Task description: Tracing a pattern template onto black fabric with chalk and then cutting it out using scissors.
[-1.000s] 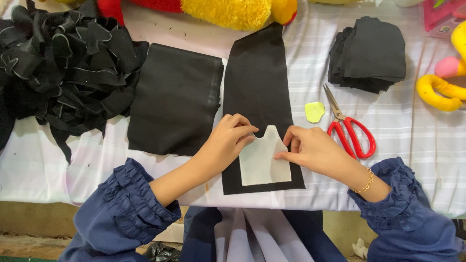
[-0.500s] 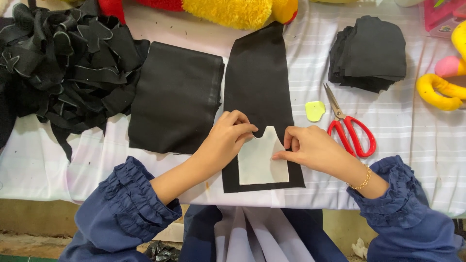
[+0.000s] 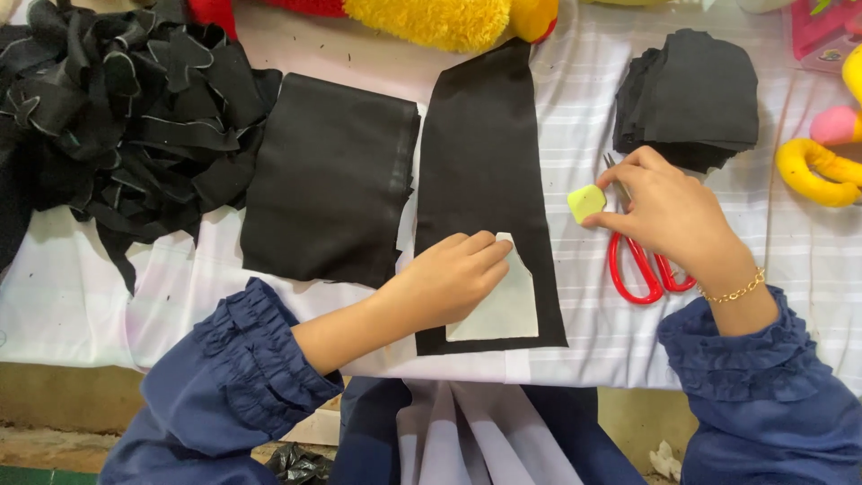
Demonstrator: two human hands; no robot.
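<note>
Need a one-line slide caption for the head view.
Left hand pins a pale paper pattern on black cloth; right hand pinches yellow chalk beside red scissors.

Black strip (image 3: 485,180): matt woven cloth, smooth. Template (image 3: 503,310) on it: pale stiff paper or card, matt, flat. Folded black piece (image 3: 328,180) and stack (image 3: 696,90): same matt cloth. Scrap heap (image 3: 108,117): matt black cloth, pale edges. Chalk piece (image 3: 585,201): yellow-green, dull, waxy look. Scissors (image 3: 642,269): glossy red plastic handles, metal blades. Table cover (image 3: 628,341): white striped cloth. Sleeves (image 3: 242,377): blue cloth, ruffled cuffs. Bracelet (image 3: 736,289): shiny gold-coloured metal chain.
</note>
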